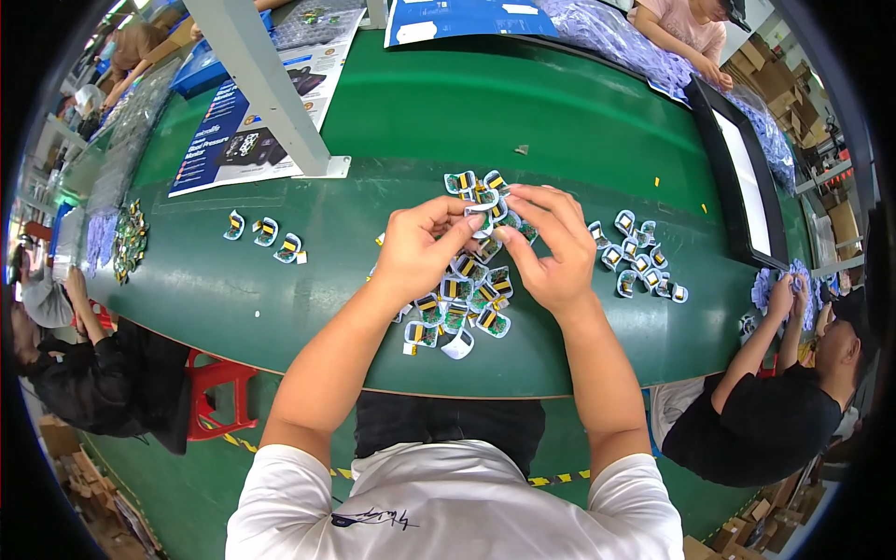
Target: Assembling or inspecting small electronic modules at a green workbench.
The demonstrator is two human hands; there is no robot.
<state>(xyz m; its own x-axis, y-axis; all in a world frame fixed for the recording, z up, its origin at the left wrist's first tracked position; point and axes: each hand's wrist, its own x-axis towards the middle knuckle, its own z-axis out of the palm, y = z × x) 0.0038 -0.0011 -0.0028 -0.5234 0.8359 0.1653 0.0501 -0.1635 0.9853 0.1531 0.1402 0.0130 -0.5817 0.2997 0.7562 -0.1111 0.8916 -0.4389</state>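
Note:
My left hand [425, 245] and my right hand [554, 245] meet over the middle of the green table. Between their thumbs and fingertips they pinch a small circuit board in a white shell [479, 222]; its details are partly hidden by the fingers. Under and around both hands lies a heap of similar circuit boards in white shells [455, 289], green with black and yellow parts on top. Several more of them sit just beyond my fingertips. To the right is a looser cluster of the same pieces [630, 252], and 3 others [265, 231] lie in a row at the left.
A grey metal post [271, 93] is fixed to the table [392, 121] at the far left, over a printed sheet [215, 154]. At the right stands a black-framed light panel [742, 177]. Co-workers sit at both sides, one in black [761, 420] at right. A red stool [219, 392] stands left.

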